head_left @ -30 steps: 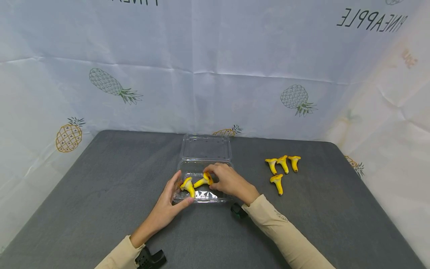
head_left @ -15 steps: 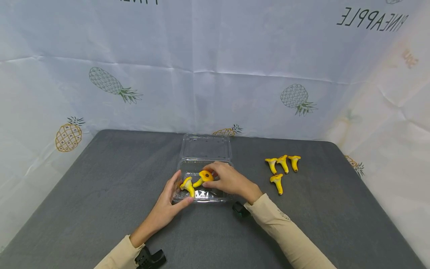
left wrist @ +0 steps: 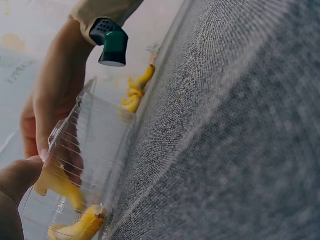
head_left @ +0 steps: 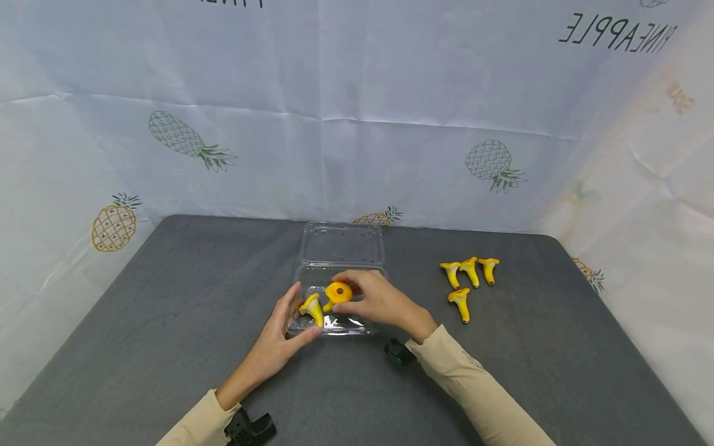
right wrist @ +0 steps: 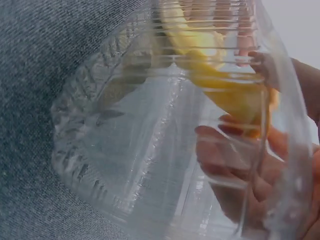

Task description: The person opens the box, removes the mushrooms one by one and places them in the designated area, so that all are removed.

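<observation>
A clear plastic clamshell container (head_left: 357,329) lies with its lid (head_left: 342,243) folded back. My left hand (head_left: 272,345) holds its near left corner, fingers along the left wall and thumb at the front rim. Inside, beside that hand, lies one yellow chanterelle mushroom (head_left: 313,310). My right hand (head_left: 382,301) reaches over the container and pinches a second chanterelle (head_left: 338,292) by its cap between thumb and fingers. Its cap faces me and its stem points down to the left. Through the clear wall, the right wrist view shows this held chanterelle (right wrist: 232,100) against the fingertips (right wrist: 207,137).
Several more chanterelles (head_left: 468,272) lie in a loose group on the grey tabletop (head_left: 530,347), right of the container. A pale curtain (head_left: 346,167) printed with pineapples hangs behind the table.
The right hand has turned the chanterelle it holds, so its cap now faces me and its stem points more downward. The left hand and container have stayed put.
</observation>
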Demonstrator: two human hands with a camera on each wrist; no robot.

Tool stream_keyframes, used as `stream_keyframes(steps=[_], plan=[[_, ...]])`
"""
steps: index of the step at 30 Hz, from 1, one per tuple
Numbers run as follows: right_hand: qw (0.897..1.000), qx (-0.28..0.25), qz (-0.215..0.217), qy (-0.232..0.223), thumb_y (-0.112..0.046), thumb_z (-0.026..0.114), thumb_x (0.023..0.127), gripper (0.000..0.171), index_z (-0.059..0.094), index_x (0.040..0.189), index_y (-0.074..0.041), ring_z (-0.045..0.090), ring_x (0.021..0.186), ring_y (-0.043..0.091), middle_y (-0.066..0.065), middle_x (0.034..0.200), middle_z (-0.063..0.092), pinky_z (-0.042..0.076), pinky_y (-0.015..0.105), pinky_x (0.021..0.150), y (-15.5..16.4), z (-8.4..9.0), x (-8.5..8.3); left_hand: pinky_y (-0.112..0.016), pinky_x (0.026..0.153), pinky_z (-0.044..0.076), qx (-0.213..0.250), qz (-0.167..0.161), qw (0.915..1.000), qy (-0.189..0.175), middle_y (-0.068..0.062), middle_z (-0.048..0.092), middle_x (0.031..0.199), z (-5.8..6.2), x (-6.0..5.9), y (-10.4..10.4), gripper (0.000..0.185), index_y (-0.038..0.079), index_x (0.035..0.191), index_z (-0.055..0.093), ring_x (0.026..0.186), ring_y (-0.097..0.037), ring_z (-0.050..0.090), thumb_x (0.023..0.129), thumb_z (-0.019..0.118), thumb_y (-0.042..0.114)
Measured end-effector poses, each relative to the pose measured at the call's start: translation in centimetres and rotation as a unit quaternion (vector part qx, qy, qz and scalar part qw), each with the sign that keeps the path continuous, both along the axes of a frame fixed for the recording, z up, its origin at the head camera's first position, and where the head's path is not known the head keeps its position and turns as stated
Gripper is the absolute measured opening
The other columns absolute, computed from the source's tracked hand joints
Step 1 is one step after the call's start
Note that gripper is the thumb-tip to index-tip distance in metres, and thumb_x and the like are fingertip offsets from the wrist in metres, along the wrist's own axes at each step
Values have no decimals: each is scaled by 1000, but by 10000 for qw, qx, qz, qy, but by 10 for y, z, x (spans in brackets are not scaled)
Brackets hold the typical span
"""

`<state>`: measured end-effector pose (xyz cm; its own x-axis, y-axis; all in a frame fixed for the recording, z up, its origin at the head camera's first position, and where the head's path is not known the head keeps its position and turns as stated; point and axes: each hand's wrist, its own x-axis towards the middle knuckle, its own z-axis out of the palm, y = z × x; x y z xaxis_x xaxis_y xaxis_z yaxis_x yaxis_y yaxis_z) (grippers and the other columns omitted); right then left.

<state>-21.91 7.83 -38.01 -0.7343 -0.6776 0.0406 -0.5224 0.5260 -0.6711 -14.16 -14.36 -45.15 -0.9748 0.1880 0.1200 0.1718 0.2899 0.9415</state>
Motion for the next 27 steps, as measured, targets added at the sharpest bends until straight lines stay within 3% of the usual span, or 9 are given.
stream_keyframes(steps=[12,19,27], plan=[[9984,-393,-127,398,-18,79,85,56,58,134,0,66,103,17,8,121,67,58,31,92,8,3,8,-67,117,21,-29,5,10000,8,-16,11,166,1,0,0,90,10,160,10,150,-42,23,94,69,25],[9953,-587,-263,719,-16,80,84,50,62,129,-5,67,104,18,8,121,66,57,25,89,12,3,13,-66,118,21,-68,34,10000,-29,-15,11,166,1,0,0,90,11,160,10,150,-41,23,94,69,25],[9909,-852,-404,958,-15,81,83,49,63,127,-5,67,96,16,8,117,67,60,32,85,19,6,20,-67,118,20,-66,59,10000,-1,-15,11,166,1,0,1,90,10,160,10,151,-42,22,94,70,25]])
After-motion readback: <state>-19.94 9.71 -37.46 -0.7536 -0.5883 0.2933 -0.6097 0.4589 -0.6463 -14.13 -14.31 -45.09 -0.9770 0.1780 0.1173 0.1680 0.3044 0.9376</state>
